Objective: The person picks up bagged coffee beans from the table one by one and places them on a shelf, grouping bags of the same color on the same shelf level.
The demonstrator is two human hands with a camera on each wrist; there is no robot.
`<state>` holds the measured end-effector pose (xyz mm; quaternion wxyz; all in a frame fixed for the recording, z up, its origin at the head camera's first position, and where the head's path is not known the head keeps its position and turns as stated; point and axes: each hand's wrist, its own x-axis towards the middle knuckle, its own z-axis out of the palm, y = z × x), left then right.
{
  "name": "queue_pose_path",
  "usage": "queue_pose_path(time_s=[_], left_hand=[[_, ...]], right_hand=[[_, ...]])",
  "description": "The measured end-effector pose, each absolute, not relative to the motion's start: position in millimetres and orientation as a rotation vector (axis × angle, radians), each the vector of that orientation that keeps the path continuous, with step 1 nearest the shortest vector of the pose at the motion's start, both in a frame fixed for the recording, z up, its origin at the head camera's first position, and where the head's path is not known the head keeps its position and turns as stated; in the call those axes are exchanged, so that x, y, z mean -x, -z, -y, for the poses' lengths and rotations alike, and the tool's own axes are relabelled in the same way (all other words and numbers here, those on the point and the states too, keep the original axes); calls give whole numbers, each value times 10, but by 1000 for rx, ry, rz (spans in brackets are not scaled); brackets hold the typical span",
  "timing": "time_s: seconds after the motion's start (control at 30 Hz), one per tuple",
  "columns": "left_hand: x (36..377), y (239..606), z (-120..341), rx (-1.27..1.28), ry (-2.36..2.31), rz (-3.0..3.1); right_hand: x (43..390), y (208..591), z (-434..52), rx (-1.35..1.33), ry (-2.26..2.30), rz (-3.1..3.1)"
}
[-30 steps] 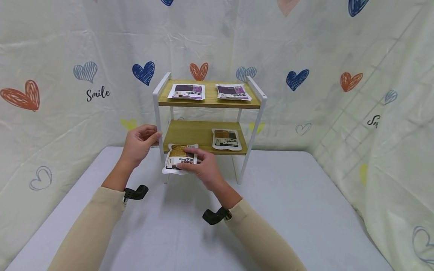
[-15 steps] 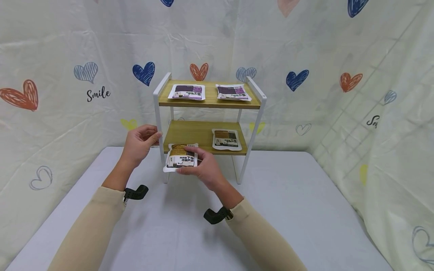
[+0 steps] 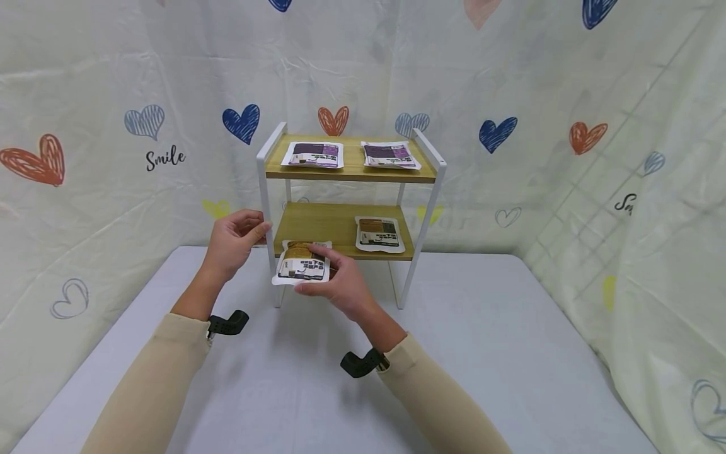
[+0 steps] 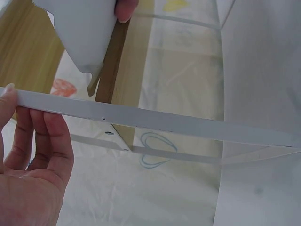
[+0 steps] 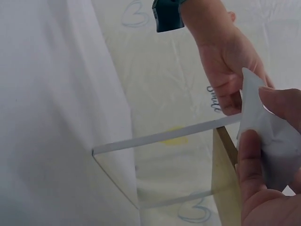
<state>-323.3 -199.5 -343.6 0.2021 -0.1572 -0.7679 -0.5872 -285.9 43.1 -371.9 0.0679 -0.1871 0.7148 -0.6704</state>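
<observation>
My left hand pinches the white front-left leg of a small two-tier shelf; in the left wrist view the thumb lies on one side of that leg and the fingers behind it. With thumb and fingers my right hand grips a flat white food pouch with a brown-and-gold printed label. It is at the front left edge of the lower board, its near end tilted down past the edge. Its plain white underside shows in the right wrist view. Contact with the board is hard to make out.
Another brown-labelled pouch lies on the right of the lower board. Two spots on the upper board bear purple-labelled pouches. The shelf stands on a white-covered table before a heart-printed curtain.
The near end of the held pouch has lifted slightly, and my right thumb has slid from its face to its near edge. My left hand stays on the leg.
</observation>
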Motion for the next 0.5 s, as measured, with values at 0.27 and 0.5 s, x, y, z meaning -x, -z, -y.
queue_pose_path(time_s=[0.27,0.5], left_hand=[[3217,3424,1989,437,1644,2139],[3241,3444,2003,429,1624,2152]], right_hand=[[2895,3727,-435,559,2075,-2164],[2949,3738,-429,562,2079,-2220]])
